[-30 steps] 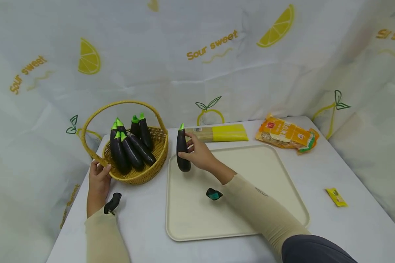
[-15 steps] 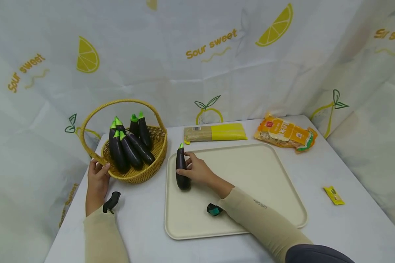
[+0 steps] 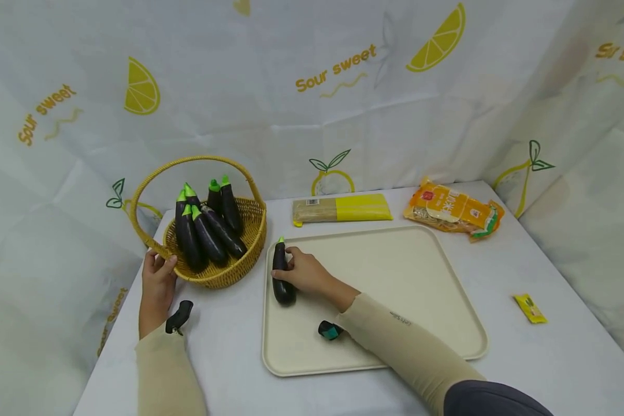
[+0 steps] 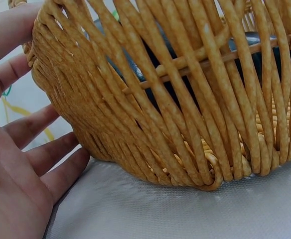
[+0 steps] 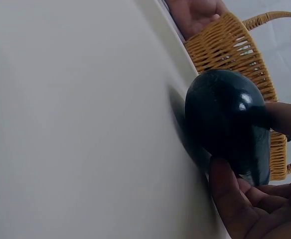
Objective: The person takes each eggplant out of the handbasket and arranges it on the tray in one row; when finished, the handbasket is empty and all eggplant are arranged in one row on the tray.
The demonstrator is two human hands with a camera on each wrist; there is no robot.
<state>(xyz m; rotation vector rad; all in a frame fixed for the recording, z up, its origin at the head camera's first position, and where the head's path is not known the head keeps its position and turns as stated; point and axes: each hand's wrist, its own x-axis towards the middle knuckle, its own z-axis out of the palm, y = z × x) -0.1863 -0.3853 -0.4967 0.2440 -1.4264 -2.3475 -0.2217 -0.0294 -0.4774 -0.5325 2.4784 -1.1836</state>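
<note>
A dark purple eggplant (image 3: 283, 283) with a green stem tip is held in my right hand (image 3: 308, 273), low over the left side of the beige tray (image 3: 374, 346). In the right wrist view, thumb and fingers grip the eggplant (image 5: 225, 114) from both sides; a shadow lies close by, and whether it touches the tray I cannot tell. My left hand (image 3: 159, 282) holds the wicker basket (image 3: 229, 279) at its left side by the handle's base. The left wrist view has the fingers (image 4: 33, 124) spread against the weave. Several eggplants (image 3: 208, 234) lean inside the basket.
Behind the tray lies a yellow-ended pack of noodles (image 3: 343, 208). An orange food bag (image 3: 452, 209) sits at the back right. To the tray's right is a small yellow packet (image 3: 530, 308). A printed white sheet (image 3: 270, 104) hangs behind the table.
My right hand has lowered the eggplant from above the tray's back left corner toward the tray's surface, and slightly left. The left hand stays at the basket.
</note>
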